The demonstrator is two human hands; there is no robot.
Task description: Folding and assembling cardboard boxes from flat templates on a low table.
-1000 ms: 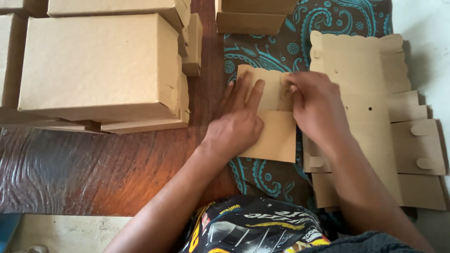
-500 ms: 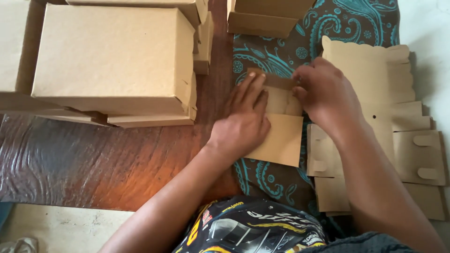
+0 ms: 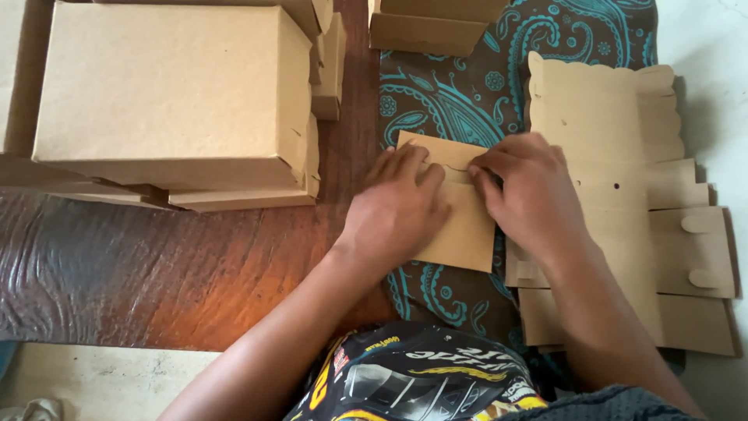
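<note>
Head view looks straight down on a floor-level work spot. A dark cloth with a teal paisley pattern (image 3: 483,86) is spread under the work, and to its left lies a brown, wrinkled sheet with a wood-grain look (image 3: 156,273). A pale floor strip (image 3: 101,382) shows at the lower left and a light grey floor (image 3: 713,70) at the right edge. Little more of the room is visible.

On the cloth lies a small folded cardboard piece (image 3: 460,226), roughly rectangular. Its long axis runs from the far side toward the person, tilted slightly so the far end leans left. Its far end carries a narrow folded flap.

The left hand (image 3: 397,206) lies flat on the piece's left half, fingers spread a little and pointing away, pressing down rather than gripping. The right hand (image 3: 526,195) rests on the piece's upper right corner, fingertips curled onto the flap; whether it pinches the flap or only presses it cannot be told.

Just right of the piece, partly under the right hand, lies a stack of flat die-cut cardboard blanks (image 3: 615,132) with tabs on their right edges. At the upper left stands a large assembled cardboard box (image 3: 171,86) on top of others, well apart from the hands. More boxes (image 3: 428,31) sit at the far edge.
</note>
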